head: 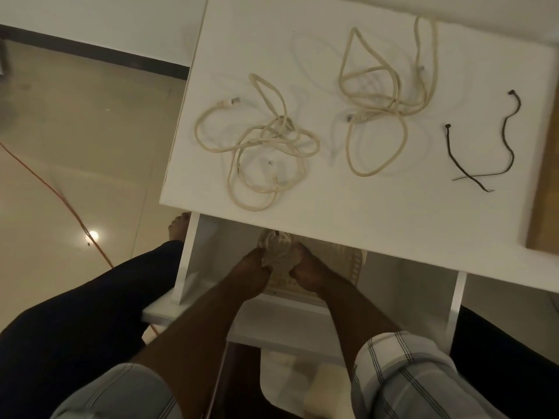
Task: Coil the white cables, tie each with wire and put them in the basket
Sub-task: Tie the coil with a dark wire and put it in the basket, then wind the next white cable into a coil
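Head view: both hands, left (pixel 252 267) and right (pixel 305 272), pinch a coiled cable (pixel 276 247) at 6 o'clock, below the desk (pixel 378 213) edge, over the basket (pixel 351 264). Two loose cables (pixel 257 140) (pixel 378 95) lie on the desk; two wires (pixel 484 149) at 3 o'clock.

Surface and material check: table, cables, ties, basket, floor.

Table top (pixel 378 213) is white, smooth and matt, with a strip of bare wood-toned board (pixel 544 192) at its right edge. Loose cables (pixel 257 146) show an off-white, matt plastic sheath with clear plastic plugs. Wire ties (pixel 511 140) look dark, thin and dull. Basket (pixel 338 261) appears to be cream perforated plastic. Floor (pixel 75 176) is glossy tile and reflects a lamp. Sleeves (pixel 405 376) are striped woven cloth.
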